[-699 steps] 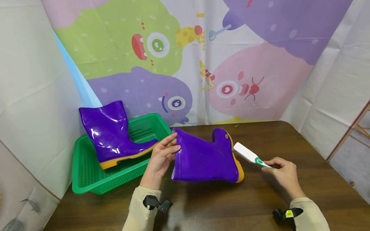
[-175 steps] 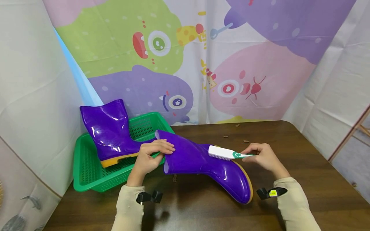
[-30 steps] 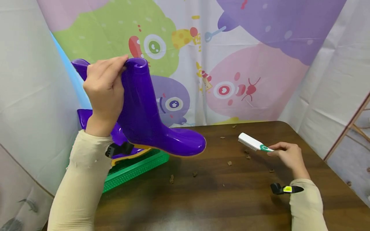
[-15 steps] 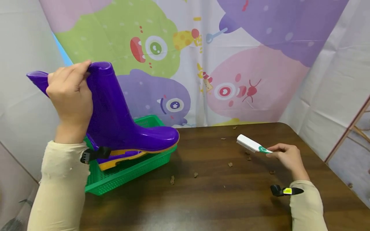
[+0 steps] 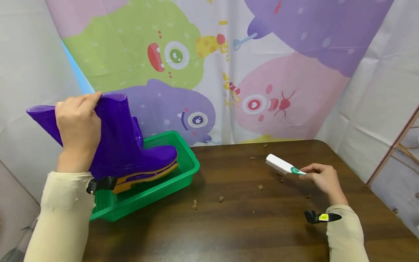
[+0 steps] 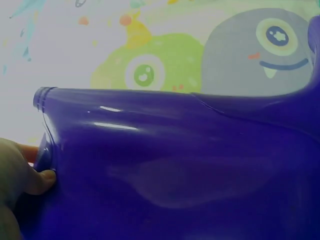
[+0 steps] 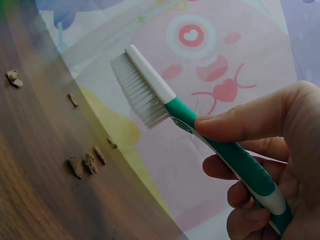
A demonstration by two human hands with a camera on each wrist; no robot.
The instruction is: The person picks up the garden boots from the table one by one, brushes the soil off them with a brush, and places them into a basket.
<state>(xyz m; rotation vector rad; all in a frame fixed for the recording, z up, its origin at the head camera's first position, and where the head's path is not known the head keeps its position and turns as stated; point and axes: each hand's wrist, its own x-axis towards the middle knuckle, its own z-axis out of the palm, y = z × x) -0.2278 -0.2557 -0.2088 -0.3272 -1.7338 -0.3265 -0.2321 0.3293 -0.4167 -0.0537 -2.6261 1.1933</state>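
Note:
In the head view my left hand (image 5: 78,125) grips the top rim of a purple rain boot (image 5: 119,140), thumb and fingers pinching the opening together. The boot is upright over the green basket (image 5: 154,197), toe to the right. Behind and below it, the other purple boot (image 5: 137,131) is mostly hidden; its yellow sole (image 5: 122,187) shows inside the basket. The left wrist view shows the shiny boot shaft (image 6: 150,135) sideways, with my thumb on the rim. My right hand (image 5: 325,182) holds a white and green scrub brush (image 5: 279,163) by its handle above the table, bristles facing down.
Several brown crumbs of dirt (image 5: 195,204) lie scattered over the dark wooden table (image 5: 229,233). A cartoon-printed curtain (image 5: 226,109) hangs along the table's back edge. White cloth (image 5: 29,65) closes off the left side.
Over the last second my left hand has carried the boot leftward, then lowered it over the basket. Earlier the brush was against this boot; fewer crumbs lay on the table then.

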